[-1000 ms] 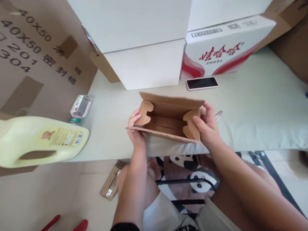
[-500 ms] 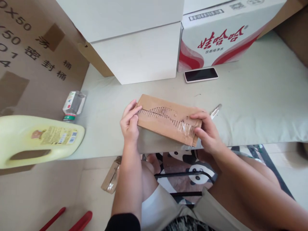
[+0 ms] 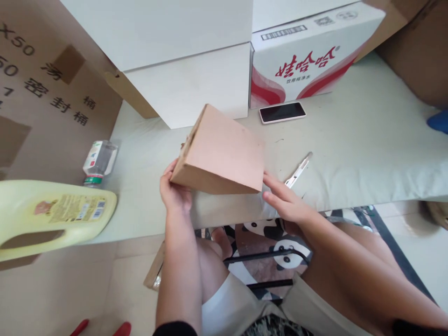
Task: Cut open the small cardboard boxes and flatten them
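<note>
A small brown cardboard box (image 3: 220,151) is tilted up above the near edge of the pale green padded surface (image 3: 367,154), its plain broad face toward me. My left hand (image 3: 175,191) grips its lower left corner from beneath. My right hand (image 3: 285,203) holds the box's lower right corner with fingers stretched along the bottom edge. A clear utility knife (image 3: 297,170) lies on the surface just right of my right hand.
A phone (image 3: 282,112) lies face up before a red-and-white printed carton (image 3: 308,56). Stacked white boxes (image 3: 189,60) stand behind. A small bottle (image 3: 98,161) and a yellow jug (image 3: 52,214) sit at left beside a large brown carton (image 3: 45,93).
The box was open with its flaps showing, then it was closed with its torn taped seam up. Now it is turned over and tilted so a plain face shows.
</note>
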Demonstrator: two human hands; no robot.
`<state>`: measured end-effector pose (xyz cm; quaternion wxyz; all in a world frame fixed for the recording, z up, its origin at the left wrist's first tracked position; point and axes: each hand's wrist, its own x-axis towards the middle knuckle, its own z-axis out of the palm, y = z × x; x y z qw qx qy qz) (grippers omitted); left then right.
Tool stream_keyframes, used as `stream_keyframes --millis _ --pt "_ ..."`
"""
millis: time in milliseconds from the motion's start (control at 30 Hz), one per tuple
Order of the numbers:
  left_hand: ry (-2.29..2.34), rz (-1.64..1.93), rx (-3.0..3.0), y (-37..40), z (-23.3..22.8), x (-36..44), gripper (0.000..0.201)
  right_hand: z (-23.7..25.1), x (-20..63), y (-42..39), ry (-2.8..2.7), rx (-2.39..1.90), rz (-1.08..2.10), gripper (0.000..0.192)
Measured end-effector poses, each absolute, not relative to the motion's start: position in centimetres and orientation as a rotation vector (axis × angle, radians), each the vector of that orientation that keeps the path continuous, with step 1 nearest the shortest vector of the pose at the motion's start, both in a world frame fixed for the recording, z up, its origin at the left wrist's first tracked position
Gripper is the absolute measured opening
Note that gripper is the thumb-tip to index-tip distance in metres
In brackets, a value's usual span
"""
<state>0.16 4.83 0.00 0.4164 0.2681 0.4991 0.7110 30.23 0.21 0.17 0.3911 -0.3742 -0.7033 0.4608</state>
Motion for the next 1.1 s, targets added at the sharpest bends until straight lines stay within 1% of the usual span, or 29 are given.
stream_keyframes --millis 100,233,367,433,533,567,600,633,667,733,767,800,833,1100 --pt "1.190 1.569 0.595 4.6 -0.5 2.2 0.037 0.3 29.9 0.1 -1.850 -0.883 1.051 0.060" --pt "1.174 1.226 0.656 4.4 -1.4 5.0 0.060 0.7 30.5 0.3 -1.897 -0.842 0.867 0.059" --pt "1.176 0.903 0.804 3.8 -1.5 5.9 0.071 1.3 31.5 0.2 -1.829 -0.924 0.768 0.053" --pt "1.123 0.684 0.895 3.4 -1.1 5.6 0.073 1.5 31.9 0.0 -1.758 -0.967 0.727 0.046" --pt "1.112 0.430 1.052 3.1 -0.8 5.0 0.063 1.7 32.2 -0.2 -1.690 -1.001 0.664 0.034" --pt "1.170 0.451 1.102 3.3 -0.8 4.9 0.057 1.8 32.2 -0.2 -1.690 -1.001 0.654 0.030" --pt "1.261 0.560 1.137 3.5 -0.9 4.8 0.052 1.9 32.2 -0.2 -1.701 -0.993 0.650 0.026" --pt "1.364 0.752 1.153 3.8 -1.1 4.6 0.049 2.0 32.1 -0.3 -1.726 -0.979 0.652 0.024" --pt "1.452 1.001 1.152 4.1 -1.3 4.4 0.050 2.1 32.0 -0.3 -1.758 -0.958 0.656 0.022" --pt "1.512 1.497 1.149 4.9 -1.8 3.9 0.067 2.2 31.8 -0.4 -1.807 -0.904 0.663 0.021" --pt "1.487 1.656 1.186 5.2 -2.0 3.6 0.076 2.3 31.7 -0.4 -1.816 -0.880 0.671 0.021" --pt "1.445 1.744 1.246 5.4 -2.1 3.2 0.082 2.4 31.6 -0.5 -1.816 -0.857 0.681 0.021" --pt "1.408 1.776 1.313 5.5 -2.1 3.0 0.085 2.4 31.6 -0.5 -1.809 -0.838 0.696 0.021" --pt "1.289 1.754 1.642 4.8 -1.3 2.6 0.084 3.2 31.0 -1.1 -1.848 -0.678 0.823 0.024"
